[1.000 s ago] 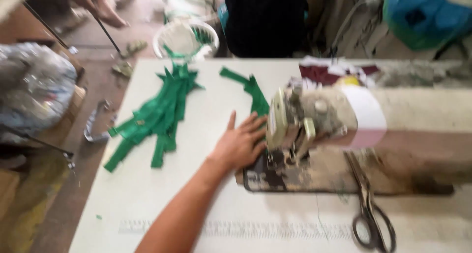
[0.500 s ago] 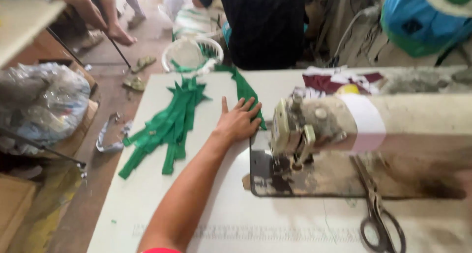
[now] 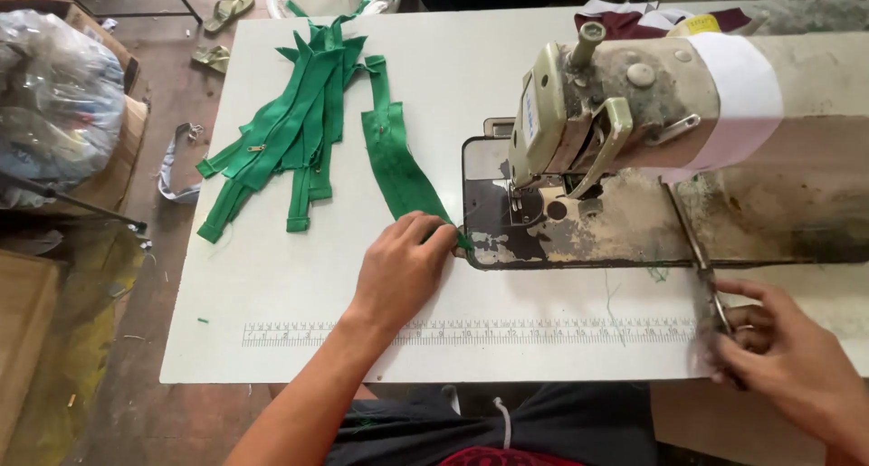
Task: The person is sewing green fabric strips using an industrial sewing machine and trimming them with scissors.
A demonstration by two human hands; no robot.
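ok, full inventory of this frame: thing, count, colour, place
sewing machine: one, worn cream, right half of the table
table: one, white, ruler strip printed along the near edge
single fabric strip: one, green, running from mid-table to the machine bed
pile of fabric strips: several, green, fanned out on the table's left part
scissors: one pair, dark metal, on the table right of the machine bed
folded cloth: maroon and white, far edge behind the machine
plastic bag: one, clear, on a box on the floor at left
sandals: two, olive, floor at far left
left hand: fingertips on the near end of the single strip
right hand: at the scissors' handles, blurred
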